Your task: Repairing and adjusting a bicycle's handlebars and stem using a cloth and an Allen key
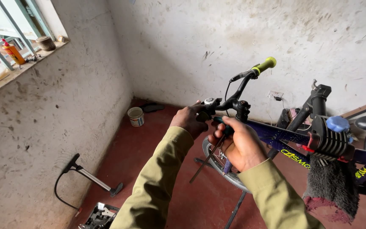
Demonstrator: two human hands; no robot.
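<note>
The left hand (189,120) gripped the bicycle handlebar (234,101) beside a small bell (209,101); the right hand (239,144) clenched a screwdriver (208,157) angled down over the front wheel (221,163).

I see long olive-green sleeves on both of my arms, loose cloth that creases at the elbows. Each ends in a plain cuff at the wrist, leaving my left hand (189,121) and right hand (238,144) bare, without gloves or rings.

One bicycle (284,140), one screwdriver (210,154), one floor pump (92,178), one small bucket (135,116), one orange bottle (12,51) on window sill, two hands.
</note>
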